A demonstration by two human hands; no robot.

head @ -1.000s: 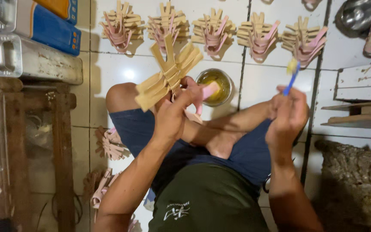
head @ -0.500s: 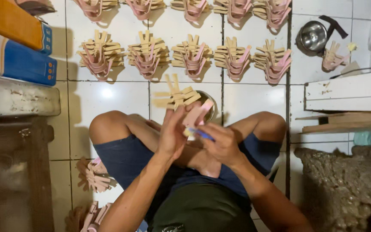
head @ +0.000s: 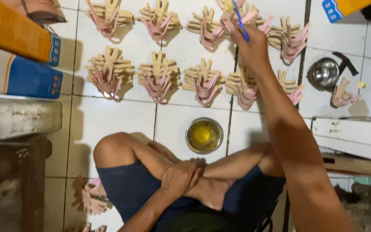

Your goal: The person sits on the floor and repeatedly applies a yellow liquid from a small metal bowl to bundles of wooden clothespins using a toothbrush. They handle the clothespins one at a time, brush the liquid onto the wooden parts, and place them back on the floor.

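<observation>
The right hand point(head: 252, 47) grips a blue brush point(head: 240, 20) and, seemingly, a stick bundle point(head: 237, 17) over the floor rows; the left hand point(head: 179, 178) rests empty on a leg. A slip could knock neighbouring bundles point(head: 243, 86).

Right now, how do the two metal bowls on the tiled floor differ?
The near bowl sits just ahead of the crossed legs and holds a yellow liquid; the far bowl lies off to the right and looks empty, showing only bare shiny metal. The near bowl stands alone on its tile, while the far bowl has a dark object lying right beside it. Both are small, round, metal and upright on the white tiles.
</observation>
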